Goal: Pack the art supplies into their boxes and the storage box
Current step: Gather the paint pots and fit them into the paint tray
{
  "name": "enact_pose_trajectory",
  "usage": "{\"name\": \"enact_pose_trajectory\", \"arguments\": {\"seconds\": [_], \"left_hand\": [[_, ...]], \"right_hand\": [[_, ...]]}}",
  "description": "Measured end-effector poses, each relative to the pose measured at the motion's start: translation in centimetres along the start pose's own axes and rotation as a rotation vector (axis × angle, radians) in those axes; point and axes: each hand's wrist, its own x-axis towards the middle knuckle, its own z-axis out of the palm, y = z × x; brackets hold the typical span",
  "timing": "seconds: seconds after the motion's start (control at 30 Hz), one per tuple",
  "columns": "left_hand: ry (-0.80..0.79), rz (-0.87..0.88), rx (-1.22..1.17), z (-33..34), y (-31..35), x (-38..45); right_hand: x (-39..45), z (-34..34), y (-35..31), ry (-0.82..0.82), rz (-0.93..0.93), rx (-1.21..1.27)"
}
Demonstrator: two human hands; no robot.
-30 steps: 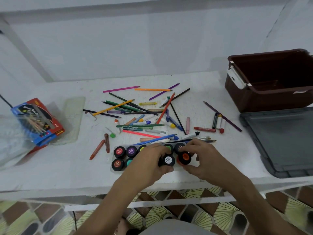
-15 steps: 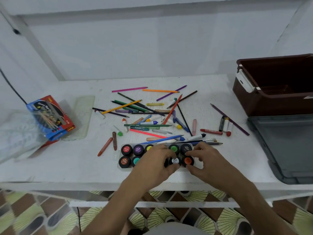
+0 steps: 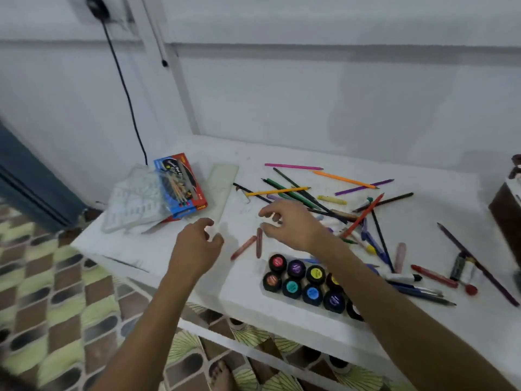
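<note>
Both hands over the bench [image 3: 158, 244], holding nothing.

My left hand [image 3: 197, 244] has a loose, half-curled grip near the left bench edge; my right hand [image 3: 290, 224] has a wider grip above two brown crayons [image 3: 251, 245]. Paint pots [image 3: 304, 283] sit in their tray at the front edge, labels too blurred to read. Pencil box [image 3: 180, 187] back left, print unreadable. Pencils [image 3: 324, 193] scattered mid-bench. Brown storage box [image 3: 507, 218] at the right edge.
</note>
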Motion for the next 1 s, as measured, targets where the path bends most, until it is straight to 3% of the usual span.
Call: {"name": "enact_pose_trajectory", "arguments": {"seconds": [0.13, 0.3, 0.47, 0.67, 0.87, 1.0], "left_hand": [[-0.061, -0.036, 0.067, -0.1, -2.6, 2.4], [-0.131, 0.022, 0.213, 0.8, -2.9, 3.9], [-0.125, 0.029, 0.284, 1.2, -3.7, 3.9], [0.004, 0.054, 0.294, 1.0, -5.4, 0.5], [0.143, -0.009, 0.099, 0.7, -8.3, -4.2], [0.217, -0.221, -0.147, 0.3, -8.9, -5.8]], "right_hand": [[7.3, 2.6, -0.2, -0.133, 0.036, -0.047], [13.1, 5.7, 0.7, -0.26, 0.037, -0.274], [15.4, 6.5, 0.3, -0.272, 0.025, -0.399], [16.5, 6.9, -0.3, -0.22, 0.081, -0.449], [15.1, 8.1, -0.8, -0.259, 0.062, -0.407], [13.4, 9.1, -0.9, -0.263, 0.071, -0.32]]}}
